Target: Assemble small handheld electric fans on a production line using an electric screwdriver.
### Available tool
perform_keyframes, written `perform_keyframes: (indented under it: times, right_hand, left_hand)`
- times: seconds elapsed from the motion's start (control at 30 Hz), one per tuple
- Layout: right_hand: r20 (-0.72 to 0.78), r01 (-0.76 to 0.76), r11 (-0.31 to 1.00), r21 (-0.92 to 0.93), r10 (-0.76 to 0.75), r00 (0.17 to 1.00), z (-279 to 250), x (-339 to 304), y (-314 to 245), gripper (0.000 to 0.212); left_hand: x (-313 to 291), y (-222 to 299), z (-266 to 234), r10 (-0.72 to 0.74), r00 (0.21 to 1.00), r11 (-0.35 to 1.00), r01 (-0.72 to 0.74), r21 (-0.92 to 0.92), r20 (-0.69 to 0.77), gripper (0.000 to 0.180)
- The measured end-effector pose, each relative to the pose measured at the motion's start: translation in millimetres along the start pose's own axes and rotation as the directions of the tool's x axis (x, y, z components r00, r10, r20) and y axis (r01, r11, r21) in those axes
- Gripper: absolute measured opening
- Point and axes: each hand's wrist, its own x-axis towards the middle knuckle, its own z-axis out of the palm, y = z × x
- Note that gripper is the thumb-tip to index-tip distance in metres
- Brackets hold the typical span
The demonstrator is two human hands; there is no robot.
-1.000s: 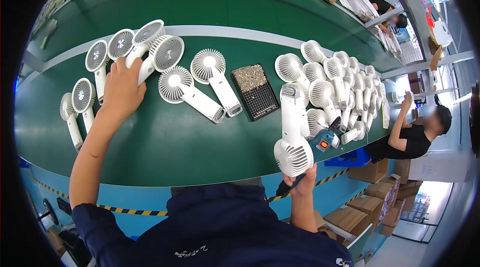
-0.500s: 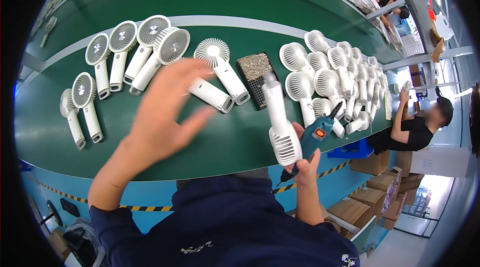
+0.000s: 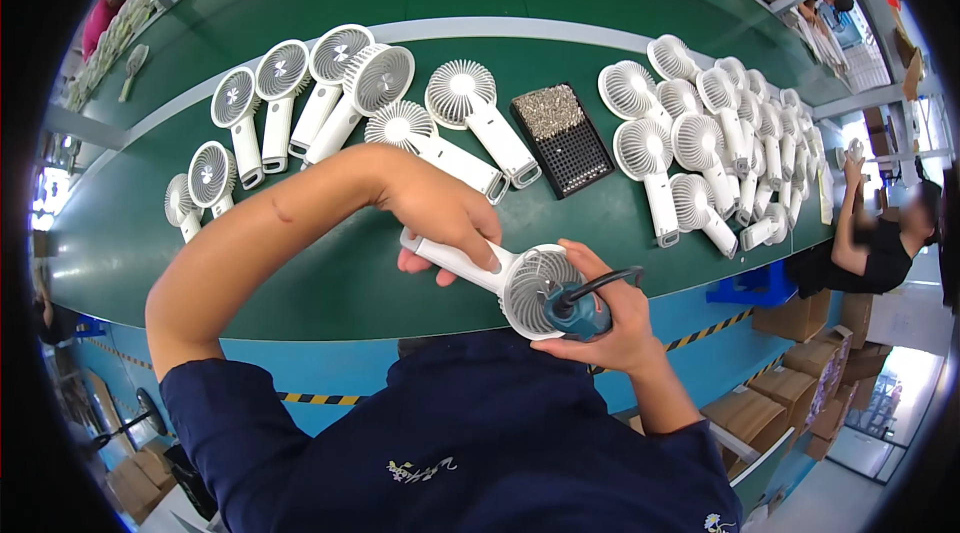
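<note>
A white handheld fan (image 3: 470,264) lies across my two hands close to the front edge of the green table, its handle toward the left and its round grille to the right. My left hand (image 3: 440,215) is closed round the handle. In my right hand (image 3: 622,311) is a teal electric screwdriver (image 3: 585,317), seen from its cord end and overlapping the fan's grille; the same fingers reach the grille's rim. Its black cord rises from the end. The screwdriver's tip is hidden.
A black perforated tray (image 3: 588,161) of small metal screws stands beyond my hands. Several white fans (image 3: 236,101) lie at the left and centre, with a crowded group (image 3: 697,141) at the right. A co-worker (image 3: 885,245) is at the table's right end.
My left hand has come down onto the fan's handle. The fan has swung from handle-up to handle-left, and the screwdriver has turned its cord end up. The view has shifted.
</note>
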Motion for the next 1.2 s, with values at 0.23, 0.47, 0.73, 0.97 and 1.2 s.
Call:
perform_keyframes:
  times: [0.23,0.47,0.73,0.97,1.2]
  right_hand:
    - [-0.094,-0.188,0.952,0.240,0.216,0.972,-2.8,-8.1,4.8,0.093]
    - [-0.252,-0.081,0.774,0.628,0.300,0.920,17.2,-15.3,17.9,0.089]
    - [-0.044,-0.457,0.715,0.529,0.561,0.826,44.2,-2.2,2.3,0.044]
    - [0.013,-0.324,0.491,0.809,0.537,0.844,61.7,9.5,-16.7,0.025]
    - [0.120,-0.502,0.513,0.696,0.607,0.786,103.3,25.3,-32.9,0.028]
  left_hand:
    - [-2.9,-40.8,39.6,0.185,0.936,0.884,-0.292,-0.366,-0.299,0.027]
    - [17.9,-68.2,93.5,0.189,0.665,0.499,-0.699,-0.513,-0.722,0.028]
    - [52.5,-49.9,127.8,-0.049,0.310,0.155,-0.937,-0.314,-0.949,0.051]
    - [61.5,-60.6,137.6,-0.097,0.153,-0.140,-0.980,-0.138,-0.984,0.033]
    - [65.1,-34.8,130.2,-0.211,0.095,-0.148,-0.987,-0.064,-0.973,0.031]
